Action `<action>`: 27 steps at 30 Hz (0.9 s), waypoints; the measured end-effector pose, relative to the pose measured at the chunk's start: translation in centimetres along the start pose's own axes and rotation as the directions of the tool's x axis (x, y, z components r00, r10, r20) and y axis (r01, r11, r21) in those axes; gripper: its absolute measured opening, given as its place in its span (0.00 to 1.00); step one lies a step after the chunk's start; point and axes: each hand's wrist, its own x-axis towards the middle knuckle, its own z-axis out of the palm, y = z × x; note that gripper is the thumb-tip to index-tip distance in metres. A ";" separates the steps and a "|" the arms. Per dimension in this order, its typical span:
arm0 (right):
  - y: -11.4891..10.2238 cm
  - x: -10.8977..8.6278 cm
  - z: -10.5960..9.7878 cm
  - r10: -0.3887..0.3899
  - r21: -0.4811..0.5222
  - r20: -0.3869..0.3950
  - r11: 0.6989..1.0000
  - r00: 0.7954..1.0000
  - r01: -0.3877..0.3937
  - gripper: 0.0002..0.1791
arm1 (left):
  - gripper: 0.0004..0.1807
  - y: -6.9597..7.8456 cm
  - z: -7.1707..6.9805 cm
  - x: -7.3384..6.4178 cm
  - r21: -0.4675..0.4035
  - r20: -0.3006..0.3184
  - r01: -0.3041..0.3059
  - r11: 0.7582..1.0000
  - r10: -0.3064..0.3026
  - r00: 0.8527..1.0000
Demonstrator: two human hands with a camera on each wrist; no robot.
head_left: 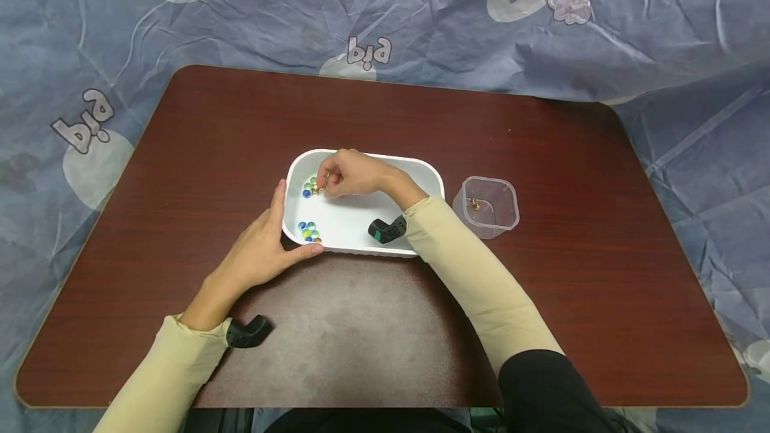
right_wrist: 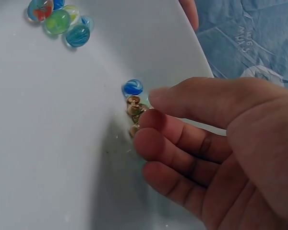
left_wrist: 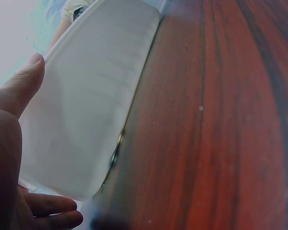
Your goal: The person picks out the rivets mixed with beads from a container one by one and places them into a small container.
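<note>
A white tray (head_left: pixel 355 222) holds glass marbles (head_left: pixel 309 231) grouped at its near left corner. A blue marble (right_wrist: pixel 133 87) and several small gold push pins (right_wrist: pixel 134 106) lie by its left side. Over these pins bends my right hand (head_left: pixel 355 174), fingertips right at them; in the right wrist view its thumb stands apart from its bent fingers (right_wrist: pixel 151 143). My left hand (head_left: pixel 263 246) spans the tray's near left corner, its thumb (left_wrist: pixel 26 81) straight along the near wall and its other fingers along the left side.
Right of the tray stands a clear plastic box (head_left: pixel 486 207) with a few gold pieces (head_left: pixel 474 204) inside. The brown table (head_left: pixel 577 272) carries both. A blue printed cloth (head_left: pixel 421 25) lies beyond its far edge. Black wrist cameras (head_left: pixel 249 331) sit on both forearms.
</note>
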 end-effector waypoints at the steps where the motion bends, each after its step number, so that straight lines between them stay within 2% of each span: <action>1: -0.1 0.0 -0.1 -0.001 0.002 -0.003 1.000 1.000 0.001 0.06 | 0.67 0.0 0.0 0.0 0.000 0.000 -0.001 1.000 0.001 1.000; 9: -0.3 -0.5 -0.9 -0.038 0.028 -0.061 0.999 0.997 0.040 0.08 | 0.67 0.0 0.0 0.0 0.004 -0.006 -0.004 1.000 0.004 1.000; 18: -1.1 -1.1 -1.6 -0.038 0.062 -0.101 0.997 0.994 0.044 0.09 | 0.67 0.1 0.0 0.0 0.012 0.002 0.003 1.000 -0.003 1.000; 27: -1.9 -1.8 -2.1 -0.095 0.030 -0.133 0.995 0.986 0.100 0.09 | 0.67 0.1 -0.1 0.0 0.007 0.009 0.008 1.000 -0.009 1.000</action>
